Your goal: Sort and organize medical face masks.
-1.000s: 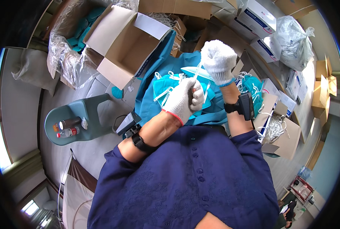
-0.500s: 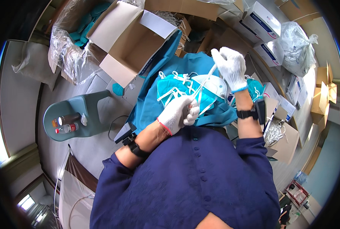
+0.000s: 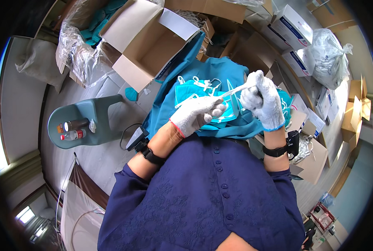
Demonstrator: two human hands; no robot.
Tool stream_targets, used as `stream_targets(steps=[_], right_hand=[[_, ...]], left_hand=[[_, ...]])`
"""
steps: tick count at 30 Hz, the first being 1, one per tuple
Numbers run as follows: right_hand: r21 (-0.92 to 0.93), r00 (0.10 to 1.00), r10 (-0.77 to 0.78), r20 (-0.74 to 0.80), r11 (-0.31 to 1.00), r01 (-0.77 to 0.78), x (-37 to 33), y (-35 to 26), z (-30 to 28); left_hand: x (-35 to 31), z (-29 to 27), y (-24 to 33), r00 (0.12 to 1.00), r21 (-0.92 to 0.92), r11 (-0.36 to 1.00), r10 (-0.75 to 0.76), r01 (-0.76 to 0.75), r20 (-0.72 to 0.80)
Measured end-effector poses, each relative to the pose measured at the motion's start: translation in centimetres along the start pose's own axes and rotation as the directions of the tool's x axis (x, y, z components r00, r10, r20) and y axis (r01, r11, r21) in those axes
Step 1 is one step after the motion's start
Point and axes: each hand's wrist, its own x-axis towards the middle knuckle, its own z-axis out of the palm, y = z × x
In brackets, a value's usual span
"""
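Both my hands wear white knit gloves. My left hand (image 3: 200, 112) is closed on one end of a white strap (image 3: 236, 90), and my right hand (image 3: 263, 99) grips its other end. Between them the strap runs taut, rising slightly to the right. Just beneath lie teal face masks (image 3: 198, 90) with white straps, partly covered by my hands. They rest on a teal cloth (image 3: 163, 109) spread over my lap. More teal masks (image 3: 285, 106) show beyond my right wrist.
An open cardboard box (image 3: 155, 44) stands ahead, beside a plastic-lined box of teal pieces (image 3: 95, 25). A grey-green stool (image 3: 95, 121) at left holds bottles (image 3: 74, 134). On the right are white cartons (image 3: 293, 27), a stuffed clear bag (image 3: 329, 58) and a box of white straps (image 3: 314, 157).
My right hand has come down toward me, bringing the strap from steep to nearly level. My left hand has shifted slightly right and away from me, still gripping.
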Motion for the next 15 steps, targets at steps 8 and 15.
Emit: stream_targets(steps=[8, 15], right_hand=[[0.041, 0.952, -0.305, 0.034, 0.952, 0.304, -2.0, -0.9, -0.5], [-0.166, 0.973, -0.174, -0.153, 0.975, 0.148, -1.6, 0.2, -1.8]], left_hand=[[-2.9, -1.2, 3.6, 0.856, 0.542, 0.829, 0.375, -0.138, -0.356], [-1.2, -6.4, 4.8, 0.669, 0.926, 0.292, 0.642, 0.239, -0.375]])
